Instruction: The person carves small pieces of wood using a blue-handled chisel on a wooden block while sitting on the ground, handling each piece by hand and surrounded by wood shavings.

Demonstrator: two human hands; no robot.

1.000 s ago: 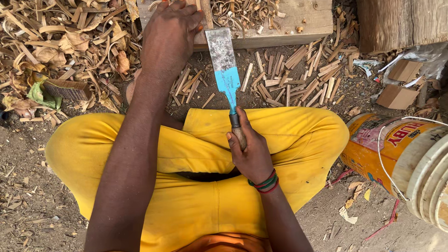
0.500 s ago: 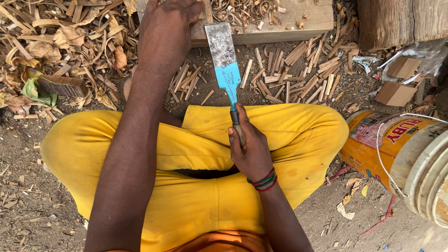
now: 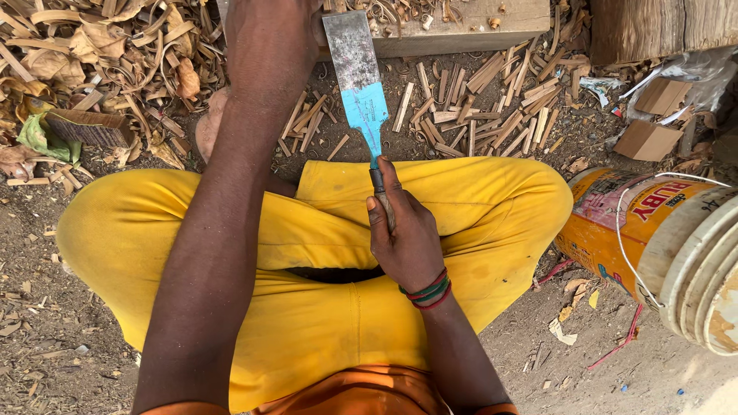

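My right hand (image 3: 406,244) is closed around the dark handle of a broad chisel (image 3: 358,73), held over my crossed legs in yellow trousers (image 3: 477,207). Its steel blade, painted blue near the handle, points away from me and its tip lies against a pale wooden plank (image 3: 461,23). My left hand (image 3: 269,34) stretches forward to the plank's near edge just left of the blade. The frame's top edge cuts that hand off, so its fingers and anything in them are hidden.
Short split wood sticks (image 3: 500,92) litter the dirt before my knees. Curled shavings and scraps (image 3: 92,54) pile up at the left. An orange and white bucket (image 3: 653,238) lies on its side at the right, cardboard pieces (image 3: 646,138) beyond it, a log (image 3: 661,27) top right.
The blade has shifted slightly up and left toward the plank. My left hand sits higher in view, now partly out of frame. My right hand's grip is unchanged.
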